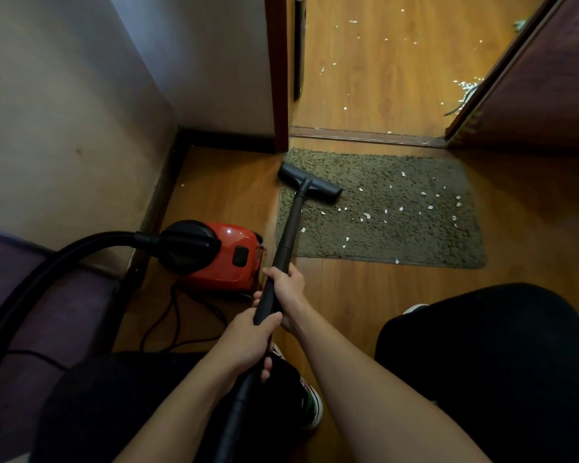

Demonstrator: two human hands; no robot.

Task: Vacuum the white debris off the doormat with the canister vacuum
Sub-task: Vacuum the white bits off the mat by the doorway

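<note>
A shaggy grey-green doormat [398, 235] lies on the wooden floor before an open doorway. White debris [366, 216] is scattered over its middle and right side. The black floor nozzle [310, 186] rests on the mat's far left corner, joined to a black wand [290, 235]. My right hand [286, 292] grips the wand higher up and my left hand [248, 342] grips it lower, near the hose. The red canister vacuum [221, 257] sits on the floor left of the mat, with its black hose [64, 259] arching off to the left.
A white wall and dark baseboard [161, 195] close the left side. An open brown door [528, 95] stands at right. More white bits [465, 85] litter the floor beyond the threshold [365, 135]. A black power cord [178, 325] loops behind the canister. My dark-clad legs fill the bottom.
</note>
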